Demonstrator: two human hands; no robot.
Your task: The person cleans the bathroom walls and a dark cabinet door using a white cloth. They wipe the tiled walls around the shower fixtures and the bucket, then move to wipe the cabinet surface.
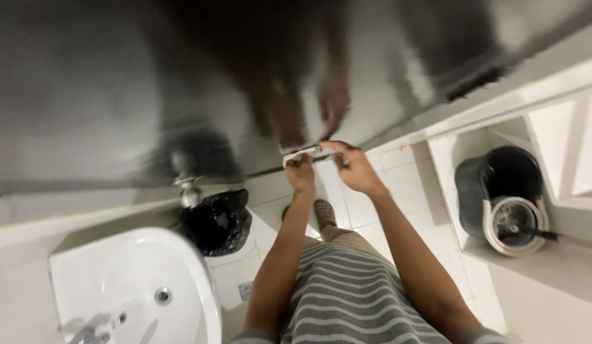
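Gripping white cloth (302,153) — lengthwise sideways

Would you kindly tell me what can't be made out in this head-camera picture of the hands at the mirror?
- White object held by the left hand and right hand: small and blurred, so its kind is unclear.
- Mirror: motion blur smears the reflection.
- Sink: cut off by the bottom edge, tap barely in view.
- Black mop bucket: its contents are too small to tell.
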